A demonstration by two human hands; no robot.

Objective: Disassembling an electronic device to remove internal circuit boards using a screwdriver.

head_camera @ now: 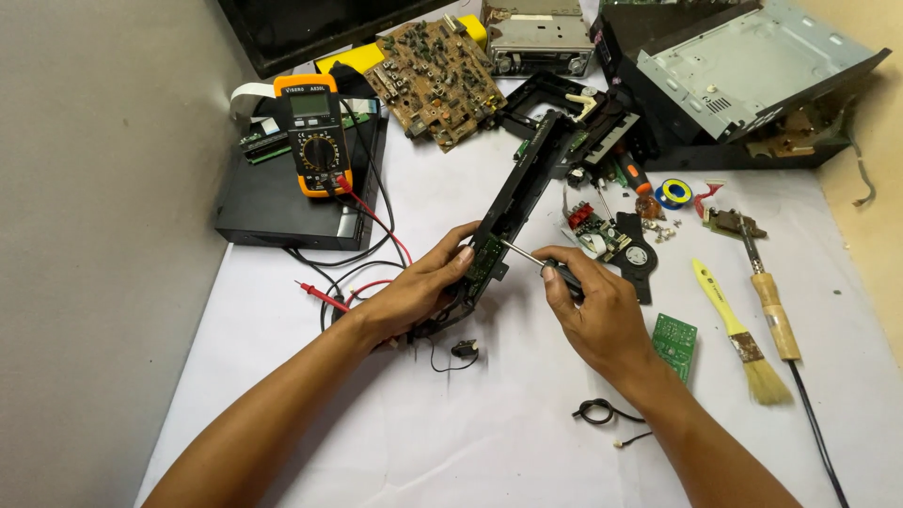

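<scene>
While the long black plastic front panel [515, 202] stands tilted on its edge near the middle of the white-covered bench [489, 442], items run as follows, left to right. Flat black box [273, 202], far left, carrying an orange and black handheld multimeter [314, 134] face up; its red and black test leads [350, 273] trail loose over the bench, touching nothing under test. Left hand [414, 293]: closed around the lower end of the panel, thumb lying along the green circuit strip set in its back, holding it propped. Brown component-covered circuit board [435, 77], lying bare at the rear, already out of any housing. Right hand [593, 306]: closed around the dark handle of a slim metal-shafted screwdriver [529, 258], tip set against the panel's lower end just beside the left thumb; judged, a fastening there is being worked, and the green strip remains seated in the panel. Small silver and green disc mechanism [595, 231], loose behind the right hand. Small green perforated board [674, 343], loose beside the right wrist. Yellow-handled bristle brush [739, 337] and wooden-handled soldering iron [771, 299], both lying unused. Grey sheet-metal chassis [748, 66], far right rear, opened and emptied. Judged state: strip-down well advanced, panel only partly dismantled.
</scene>
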